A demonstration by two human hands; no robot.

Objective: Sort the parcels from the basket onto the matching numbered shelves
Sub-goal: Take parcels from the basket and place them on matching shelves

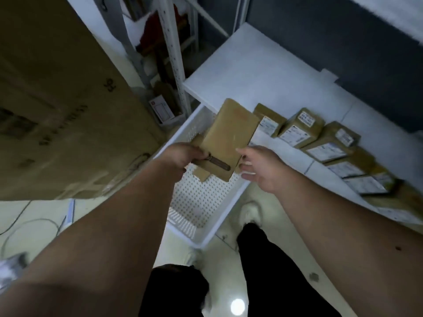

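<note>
Holding a flat brown parcel (231, 133) over the white basket (206, 197), we start at our left hand (183, 154), whose fingers curl round the parcel's near left corner together with a dark stick-like thing (217, 163) that we cannot identify. From that grip the parcel's long axis runs up and away from us, leaning slightly rightward, so most of it lies beyond the hands. Another piece of brown card (201, 173) shows just beneath it, over the basket floor. Moving right, our right hand (258, 168) has its fingers spread and loose, the thumb at or touching the parcel's near right edge; we cannot tell whether it presses. The left hand therefore carries the load, while the right is nearer the destination. Further right, beyond the right hand, a row of labelled parcels (320, 138) stands on the white shelf (251, 72), so we judge the coming move sweeps rightward and away.
</note>
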